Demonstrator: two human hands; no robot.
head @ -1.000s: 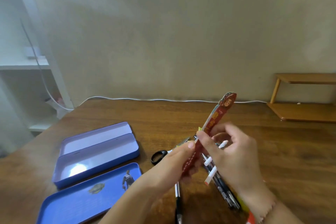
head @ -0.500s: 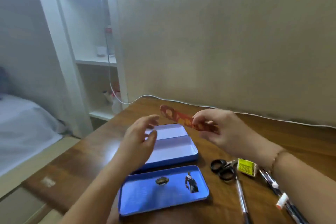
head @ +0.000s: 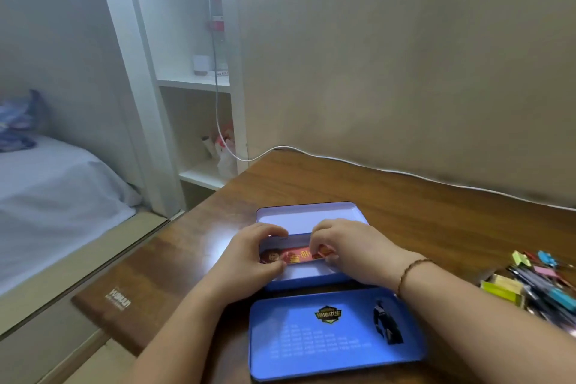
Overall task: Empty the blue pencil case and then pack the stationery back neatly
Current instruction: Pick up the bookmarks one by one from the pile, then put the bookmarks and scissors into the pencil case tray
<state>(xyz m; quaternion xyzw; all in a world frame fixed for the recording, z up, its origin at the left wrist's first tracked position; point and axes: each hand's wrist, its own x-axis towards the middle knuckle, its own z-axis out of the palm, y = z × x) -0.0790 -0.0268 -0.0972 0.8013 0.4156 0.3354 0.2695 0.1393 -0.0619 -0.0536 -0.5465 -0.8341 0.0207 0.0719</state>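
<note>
The blue pencil case (head: 307,282) lies open on the wooden desk, with a second shallow tray (head: 299,217) behind it. A flat red ruler with a cartoon figure (head: 296,257) lies lengthways inside the near tray. My left hand (head: 254,251) pinches its left end and my right hand (head: 349,246) holds its right end, so the ruler's ends are partly hidden by fingers. The case's blue lid (head: 333,337) lies separately in front, printed side up.
A heap of pens, coloured clips and a yellow box (head: 530,284) sits at the desk's right edge. A white cable (head: 405,173) runs along the wall. The desk's left edge (head: 131,262) drops toward a bed and white shelving.
The view swung left and down. The red ruler went from being held up above the desk, mostly in my right hand, down into the open tray, with both hands on it.
</note>
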